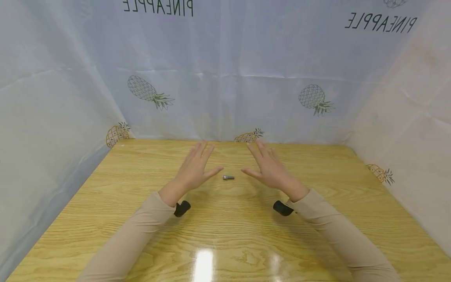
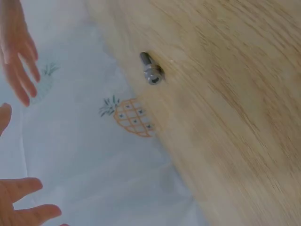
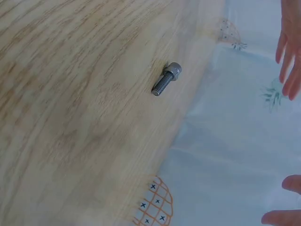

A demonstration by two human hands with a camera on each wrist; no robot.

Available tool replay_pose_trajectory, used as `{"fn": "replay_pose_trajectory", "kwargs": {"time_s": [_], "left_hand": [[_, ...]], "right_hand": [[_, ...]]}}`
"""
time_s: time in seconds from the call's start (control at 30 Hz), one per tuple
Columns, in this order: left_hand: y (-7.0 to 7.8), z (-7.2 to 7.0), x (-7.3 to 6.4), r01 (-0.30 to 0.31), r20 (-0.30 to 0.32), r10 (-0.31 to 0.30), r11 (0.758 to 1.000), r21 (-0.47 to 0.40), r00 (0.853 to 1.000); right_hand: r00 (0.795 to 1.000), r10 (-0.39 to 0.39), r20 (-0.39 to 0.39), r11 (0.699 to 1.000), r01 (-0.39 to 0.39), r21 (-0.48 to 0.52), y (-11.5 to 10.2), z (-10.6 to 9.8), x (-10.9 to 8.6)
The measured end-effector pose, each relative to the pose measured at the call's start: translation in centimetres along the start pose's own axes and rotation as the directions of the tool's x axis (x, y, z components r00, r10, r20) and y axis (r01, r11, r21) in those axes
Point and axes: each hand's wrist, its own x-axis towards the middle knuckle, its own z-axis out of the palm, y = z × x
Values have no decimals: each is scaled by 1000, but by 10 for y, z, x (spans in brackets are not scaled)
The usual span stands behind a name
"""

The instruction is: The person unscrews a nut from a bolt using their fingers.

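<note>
A small metal socket head bolt lies on its side on the wooden table, between the two hands. Its round head with the hex recess faces the left wrist camera, and its threaded shank shows clearly in the right wrist view. My left hand is held above the table to the left of the bolt, fingers spread and straight, thumb pointing toward it. On the other side my right hand mirrors this pose with outstretched fingers. Neither hand touches the bolt or holds anything.
The wood-grain table reaches back to a pale curtain printed with pineapples. More of that cloth hangs along the left and right sides. Black wrist devices protrude below both sleeves.
</note>
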Motion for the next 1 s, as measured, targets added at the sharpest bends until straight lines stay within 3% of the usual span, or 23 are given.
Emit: {"fn": "replay_pose_trajectory", "kwargs": {"time_s": [0.1, 0.17, 0.33, 0.5, 0.73, 1.0], "left_hand": [[2, -1, 2, -23, -15, 22, 999, -48, 1000], [4, -1, 3, -12, 11, 13, 995, -95, 1000], [7, -1, 5, 73, 127, -47, 975, -210, 991], [7, 1, 9, 124, 180, -72, 948, -294, 981], [4, 7, 13, 160, 224, -71, 899, -407, 972], [-3, 19, 17, 212, 258, -92, 848, -486, 962]], "right_hand": [[1000, -7, 9, 995, 6, 99, 0, 1, 2], [1000, -4, 23, 984, 0, 177, 1, 3, 4], [999, 1, 32, 944, -11, 330, 5, 9, 10], [1000, -19, 19, 898, 9, 439, 10, 15, 14], [997, -13, 70, 851, -26, 524, 13, 23, 18], [994, -19, 108, 827, -45, 561, 13, 31, 25]]}}
